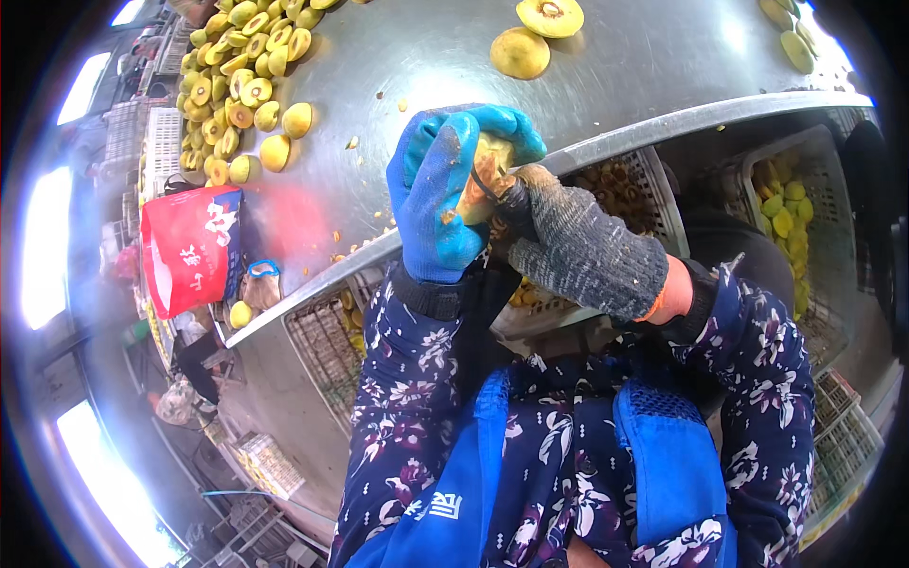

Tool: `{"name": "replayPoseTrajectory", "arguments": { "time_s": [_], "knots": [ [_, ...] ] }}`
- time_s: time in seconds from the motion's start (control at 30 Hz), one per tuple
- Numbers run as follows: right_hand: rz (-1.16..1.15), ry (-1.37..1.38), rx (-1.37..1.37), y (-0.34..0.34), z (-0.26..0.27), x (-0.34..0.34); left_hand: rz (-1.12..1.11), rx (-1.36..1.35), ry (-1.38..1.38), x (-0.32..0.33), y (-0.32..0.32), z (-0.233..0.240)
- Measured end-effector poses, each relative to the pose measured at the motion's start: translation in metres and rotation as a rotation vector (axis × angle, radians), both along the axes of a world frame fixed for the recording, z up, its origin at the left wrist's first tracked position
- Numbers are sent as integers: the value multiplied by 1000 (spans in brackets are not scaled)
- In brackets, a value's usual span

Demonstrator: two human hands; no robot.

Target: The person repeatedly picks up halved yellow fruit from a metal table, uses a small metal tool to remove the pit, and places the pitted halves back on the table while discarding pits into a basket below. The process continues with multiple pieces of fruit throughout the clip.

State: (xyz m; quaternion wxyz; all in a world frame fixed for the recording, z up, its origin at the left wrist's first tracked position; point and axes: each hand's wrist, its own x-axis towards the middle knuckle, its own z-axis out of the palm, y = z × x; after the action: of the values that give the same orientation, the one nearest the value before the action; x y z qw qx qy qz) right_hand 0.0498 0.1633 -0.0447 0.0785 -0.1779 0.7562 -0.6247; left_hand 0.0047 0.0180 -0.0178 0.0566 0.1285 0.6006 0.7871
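Observation:
My left hand, in a blue rubber-coated glove, cups a yellow peach half above the front edge of a metal worktable. My right hand wears a grey knitted glove and is closed around a small dark-handled pitting tool. The tool's thin curved blade is against the brownish inner face of the fruit. Fingers hide most of the handle and part of the peach. Beyond my hands, a cut peach half with its stone showing lies beside another yellow peach piece.
A large heap of halved peaches covers the table's far left. A red bag stands near the left corner, by a small pouch. Below the edge are a crate of brown scraps and a crate of peaches.

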Motion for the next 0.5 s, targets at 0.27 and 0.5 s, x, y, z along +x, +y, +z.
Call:
{"name": "replayPoseTrajectory", "arguments": {
  "time_s": [0.27,0.5],
  "knots": [
    [-16,-89,-53,-2,0,3,-196,-46,-108,-17,-7,-1],
    [-14,-101,-54,0,4,-4,-9,129,-204,-3,6,-1]
  ]
}}
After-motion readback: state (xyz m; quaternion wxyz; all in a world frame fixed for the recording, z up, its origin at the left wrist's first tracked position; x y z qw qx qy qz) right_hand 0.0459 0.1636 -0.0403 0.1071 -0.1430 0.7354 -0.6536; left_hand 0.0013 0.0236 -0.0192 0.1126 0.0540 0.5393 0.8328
